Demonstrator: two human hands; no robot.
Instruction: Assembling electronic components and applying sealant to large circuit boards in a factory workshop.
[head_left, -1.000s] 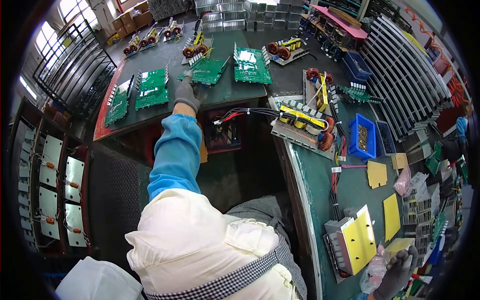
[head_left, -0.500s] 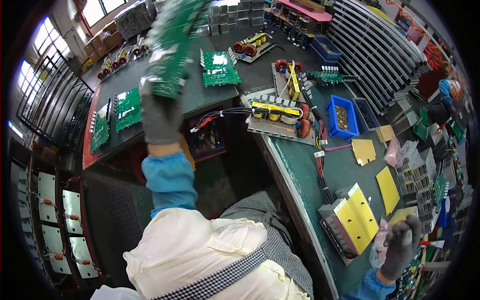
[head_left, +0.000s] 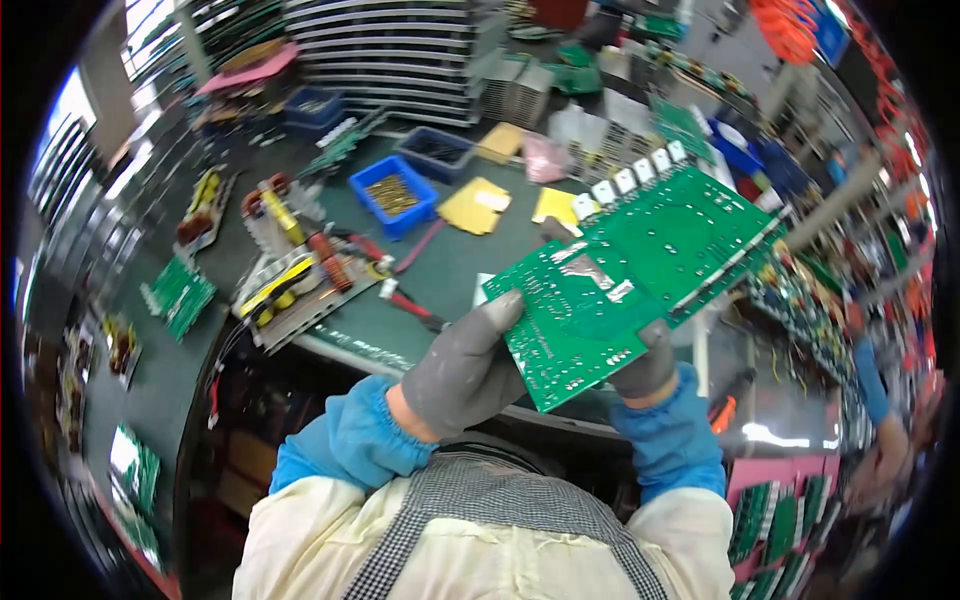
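A large green circuit board [head_left: 640, 270] is held up in front of me, tilted, its solder side facing me. White-tabbed components line its far edge. Grey-gloved, my left hand [head_left: 465, 365] is closed on the board's near left corner, thumb on top. My right hand [head_left: 645, 368], gloved too, grips the near edge with its thumb over the rim; the other fingers are hidden beneath. The board covers part of the bench behind it. Left of the hands lies an assembly with copper coils and yellow-wrapped parts [head_left: 285, 290], with a red and black cable [head_left: 410, 305] beside it.
Beyond the hands stand a blue bin of small brass-coloured parts [head_left: 393, 195] and a dark bin [head_left: 437, 152]. A yellow sheet [head_left: 475, 205] and a pink bag [head_left: 545, 158] lie nearby. More green boards [head_left: 180, 295] sit at left; others are racked on pink [head_left: 785, 520] at lower right.
My view has swung right. The board, earlier raised in my left hand at the far left, is now before me, and my right hand has come from the bench's right side to grip it too.
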